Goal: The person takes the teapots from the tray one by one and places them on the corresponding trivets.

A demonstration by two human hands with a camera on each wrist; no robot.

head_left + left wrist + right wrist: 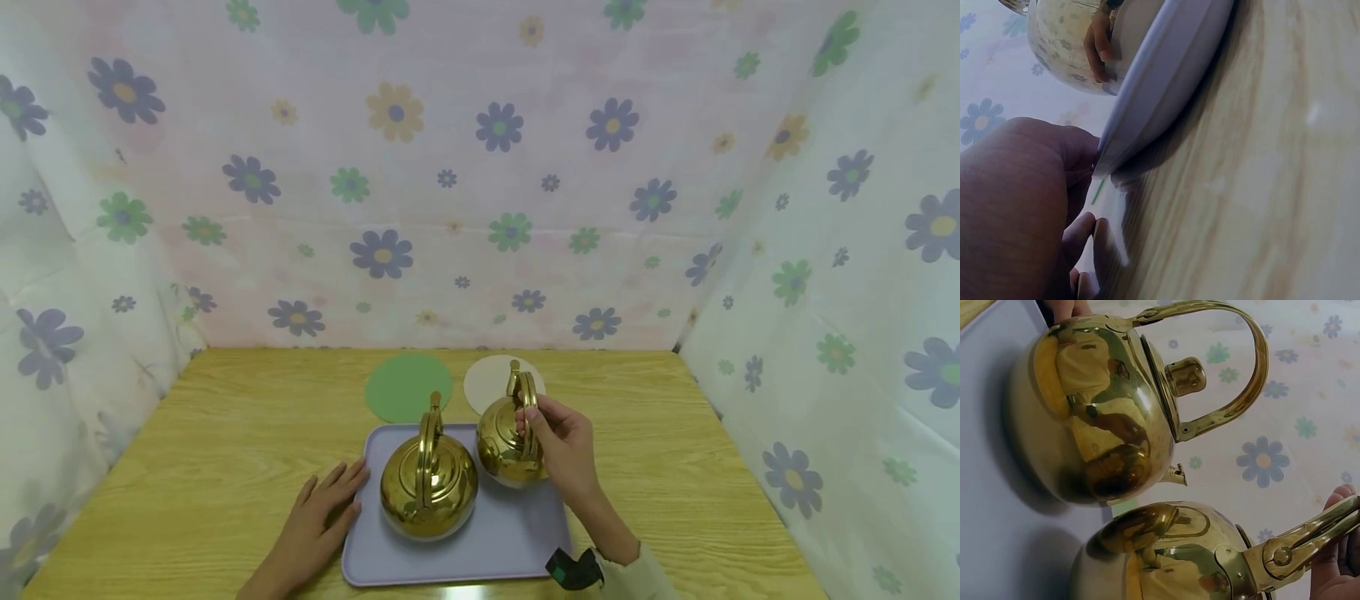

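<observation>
Two shiny gold kettles stand on a lavender tray (517, 542). The left kettle (428, 483) sits at the tray's middle with its handle upright. My right hand (558, 442) grips the handle of the right kettle (508, 446) at the tray's far right corner; in the right wrist view that kettle (1172, 559) is low in frame, its handle (1310, 540) meets my fingers, and the other kettle (1104, 406) is above. My left hand (322, 517) lies flat on the table, fingers straight against the tray's left edge (1160, 81).
A green round mat (408, 387) and a beige round mat (495, 379) lie on the wooden table (225, 442) just behind the tray. Flowered fabric walls (450, 167) close in the back and both sides.
</observation>
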